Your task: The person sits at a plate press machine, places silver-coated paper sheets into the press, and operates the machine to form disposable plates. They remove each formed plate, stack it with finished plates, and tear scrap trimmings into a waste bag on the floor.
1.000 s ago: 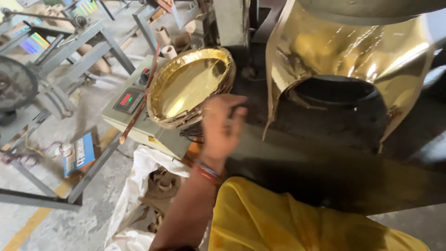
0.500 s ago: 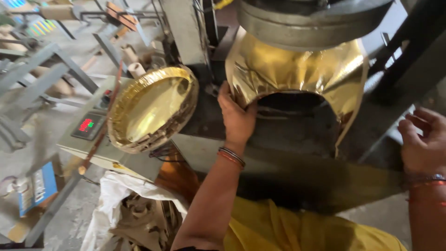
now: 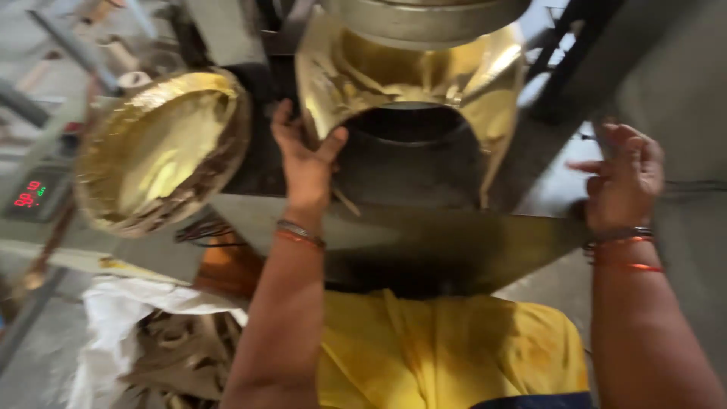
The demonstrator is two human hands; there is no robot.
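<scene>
At a press machine [image 3: 424, 23], left hand [image 3: 307, 163] grips gold foil sheet [image 3: 409, 76]; right hand [image 3: 625, 178] hovers half-open.

Small dark screen [image 3: 30, 198], red and green digits, far left

gold round plate [image 3: 163, 151] tilted at left | red-digit display panel [image 3: 32, 198] at far left | white sack [image 3: 121, 318] with brown scraps, lower left | grey concrete floor [image 3: 38, 363]
</scene>
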